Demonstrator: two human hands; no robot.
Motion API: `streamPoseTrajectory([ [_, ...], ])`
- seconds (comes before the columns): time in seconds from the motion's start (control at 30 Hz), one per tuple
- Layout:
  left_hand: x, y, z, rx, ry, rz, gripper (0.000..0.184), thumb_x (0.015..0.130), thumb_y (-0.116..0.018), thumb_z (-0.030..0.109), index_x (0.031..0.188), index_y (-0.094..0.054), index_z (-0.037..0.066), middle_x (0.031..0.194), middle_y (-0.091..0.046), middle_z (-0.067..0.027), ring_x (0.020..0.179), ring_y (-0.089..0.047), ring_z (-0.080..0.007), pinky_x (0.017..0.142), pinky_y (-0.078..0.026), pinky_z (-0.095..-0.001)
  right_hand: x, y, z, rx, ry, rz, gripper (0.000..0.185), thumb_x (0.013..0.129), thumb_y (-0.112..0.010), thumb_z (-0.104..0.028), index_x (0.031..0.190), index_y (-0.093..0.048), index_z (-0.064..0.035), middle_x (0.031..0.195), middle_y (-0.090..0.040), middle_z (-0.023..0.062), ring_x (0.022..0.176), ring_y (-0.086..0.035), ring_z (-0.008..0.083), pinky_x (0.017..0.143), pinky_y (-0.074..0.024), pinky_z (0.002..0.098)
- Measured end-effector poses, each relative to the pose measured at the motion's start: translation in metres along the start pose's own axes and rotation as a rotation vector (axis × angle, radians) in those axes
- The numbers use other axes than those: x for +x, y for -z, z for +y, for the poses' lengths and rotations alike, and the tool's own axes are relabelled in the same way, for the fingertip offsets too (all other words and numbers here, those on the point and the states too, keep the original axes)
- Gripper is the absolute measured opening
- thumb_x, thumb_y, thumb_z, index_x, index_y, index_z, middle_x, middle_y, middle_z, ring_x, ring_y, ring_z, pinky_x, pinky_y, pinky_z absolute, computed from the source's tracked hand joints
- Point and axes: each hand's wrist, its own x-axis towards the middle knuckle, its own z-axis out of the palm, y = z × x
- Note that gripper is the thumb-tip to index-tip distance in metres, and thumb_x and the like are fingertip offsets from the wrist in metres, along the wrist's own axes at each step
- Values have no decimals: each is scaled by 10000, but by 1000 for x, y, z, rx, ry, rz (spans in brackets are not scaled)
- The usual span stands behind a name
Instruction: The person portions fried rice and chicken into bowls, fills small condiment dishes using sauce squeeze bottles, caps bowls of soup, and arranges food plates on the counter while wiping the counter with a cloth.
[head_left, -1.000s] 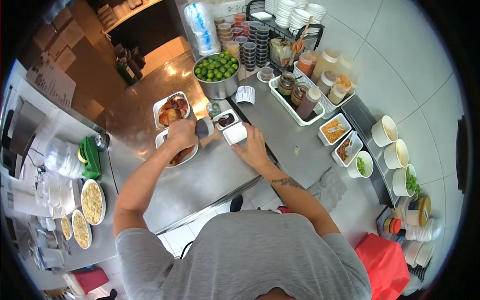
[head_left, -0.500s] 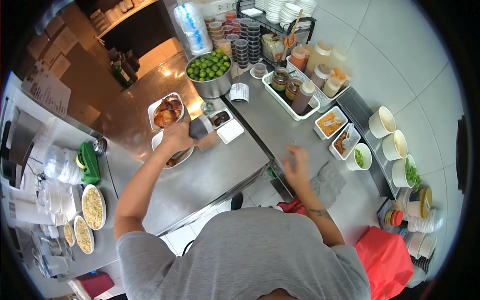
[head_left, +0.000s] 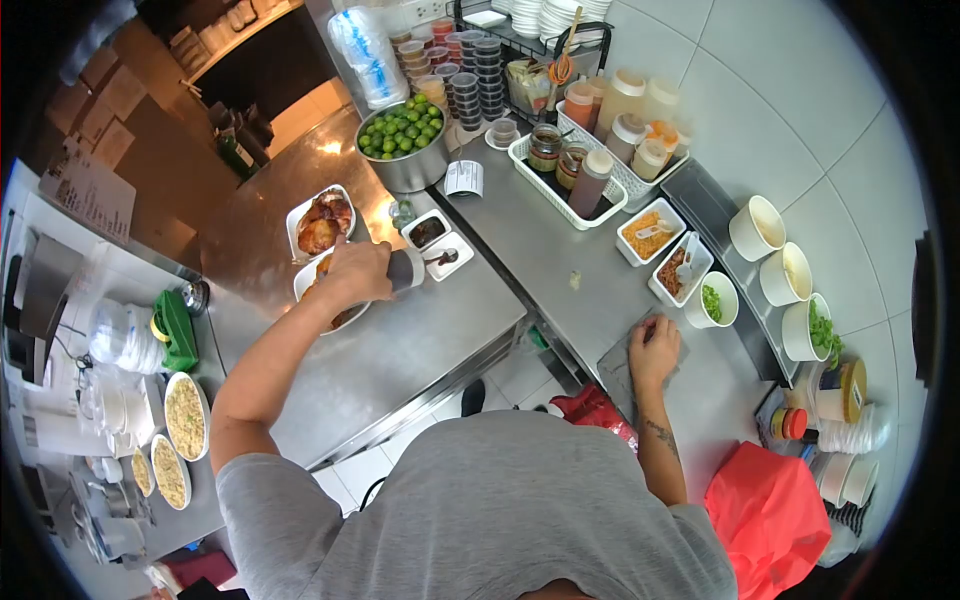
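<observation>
My left hand [head_left: 358,274] is wrapped round a squeeze bottle [head_left: 405,270], tilted over the nearer white dish [head_left: 348,318] of browned meat. Just beyond stands another white dish [head_left: 347,193] with a browned piece of meat [head_left: 322,225]. To the right of the bottle are a small white dish of dark sauce [head_left: 428,232] and a small white dish [head_left: 462,265] with a spoon [head_left: 441,258] over it. On the right counter my right hand [head_left: 655,347] has its fingers curled on a grey cloth [head_left: 620,370]; the fingertips are partly hidden.
A metal pot of limes [head_left: 412,172] stands at the back. Beyond the counter gap are a white basket of jars and a bottle [head_left: 610,222], tubs of toppings [head_left: 640,255] and white bowls [head_left: 748,240]. A red bag [head_left: 765,525] lies at the right, rice plates [head_left: 187,415] at the left.
My right hand has left the small white dish and moved right onto the grey cloth. My left hand still holds the bottle. A spoon now shows over the right small dish.
</observation>
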Motion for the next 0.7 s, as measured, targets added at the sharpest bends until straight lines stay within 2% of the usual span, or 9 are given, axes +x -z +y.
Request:
streamPoseTrajectory([
  [0.2, -6, -2, 0, 16, -19, -2, 471, 570, -770, 277, 952, -618, 47, 852, -666, -136, 885, -630, -291, 865, -394, -457, 2, 1, -1, 5, -6, -12, 134, 715, -598, -132, 815, -532, -71, 820, -533, 102, 787, -511, 308, 706, -422, 421],
  [0.3, -5, 3, -1, -40, 46, -88, 449, 640, -728, 240, 1033, -610, 56, 959, -654, -156, 1000, -593, -308, 1000, -291, -540, 3, 0, -3, -1, -11, -20, 129, 714, -596, -131, 810, -532, -74, 814, -532, 100, 784, -512, 307, 702, -423, 421],
  [0.7, -9, 6, 1, -50, 32, -66, 464, 642, -735, 248, 1046, -607, 60, 941, -655, -141, 1014, -583, -298, 1002, -296, -531, 4, 1, -3, -8, -16, -26, 123, 711, -592, -128, 801, -528, -72, 806, -536, 101, 768, -511, 311, 689, -422, 429],
])
